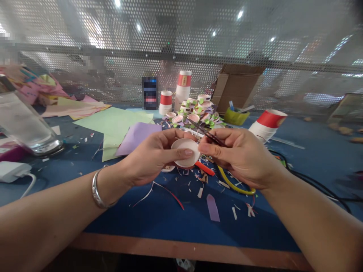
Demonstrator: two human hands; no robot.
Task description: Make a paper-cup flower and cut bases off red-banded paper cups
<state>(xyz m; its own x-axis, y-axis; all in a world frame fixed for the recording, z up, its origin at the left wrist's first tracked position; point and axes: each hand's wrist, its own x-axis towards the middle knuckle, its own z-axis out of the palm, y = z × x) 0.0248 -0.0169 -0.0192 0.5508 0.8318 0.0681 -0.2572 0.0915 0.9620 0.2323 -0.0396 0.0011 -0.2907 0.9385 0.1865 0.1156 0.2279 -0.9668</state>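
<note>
Head view: our left hand (154,158) pinches the white cup base (184,153) above the blue table (170,215). Our right hand (241,156) grips a dark stick (210,135), thumb against the base's rim. We judge a light pinch best.

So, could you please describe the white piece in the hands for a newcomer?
On the blue table, look above the paper scraps near the front edge. There the left hand pinches a shallow white paper round; the right hand, gripping a dark tool, touches its rim. Unlike the red-banded cups behind, it is plain white.
</note>
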